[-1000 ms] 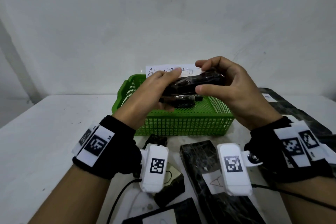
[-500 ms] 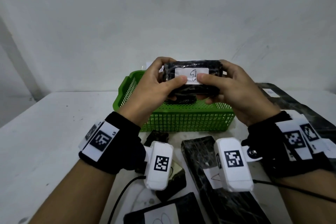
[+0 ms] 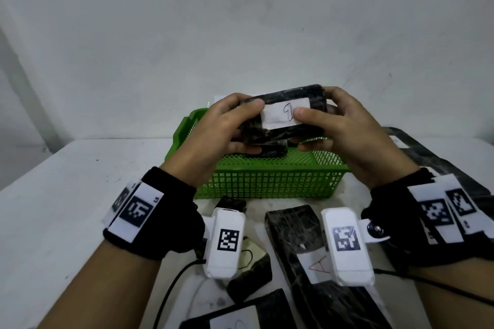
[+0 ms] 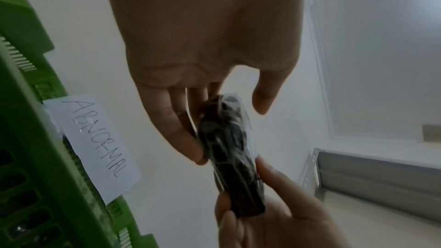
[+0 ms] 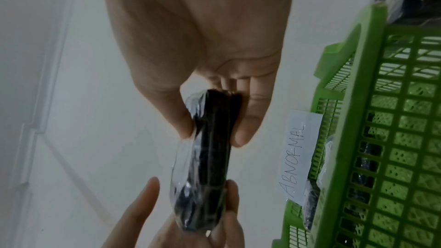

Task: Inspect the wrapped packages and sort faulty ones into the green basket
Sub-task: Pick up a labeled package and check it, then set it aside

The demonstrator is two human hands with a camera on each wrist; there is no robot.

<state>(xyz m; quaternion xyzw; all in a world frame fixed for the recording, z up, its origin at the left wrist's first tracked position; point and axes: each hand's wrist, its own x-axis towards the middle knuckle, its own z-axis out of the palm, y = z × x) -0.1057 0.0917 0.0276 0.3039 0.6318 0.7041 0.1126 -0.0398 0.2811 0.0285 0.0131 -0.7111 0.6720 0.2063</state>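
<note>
Both hands hold one black plastic-wrapped package [image 3: 291,104] in the air above the green basket [image 3: 267,181], its white label marked "9" facing me. My left hand [image 3: 230,125] pinches its left end between thumb and fingers; my right hand [image 3: 328,125] pinches the right end, thumb on the label. The left wrist view shows the package [image 4: 229,150] edge-on between both hands, and so does the right wrist view, with the package [image 5: 210,154] pinched by the thumb. Another wrapped package [image 3: 270,149] lies inside the basket, whose far rim carries a paper tag [image 4: 95,142] reading "ABNORMAL".
On the white table [image 3: 66,195] in front of the basket lie several more black wrapped packages: a long one labelled "A" [image 3: 302,243], a small one [image 3: 251,272], one at the bottom edge [image 3: 240,318]. Dark wrapped items [image 3: 438,165] lie at the right. A wall stands behind.
The hands turned the package over, so its labelled face now points at me, and raised it slightly above the basket. Both hands kept their hold.
</note>
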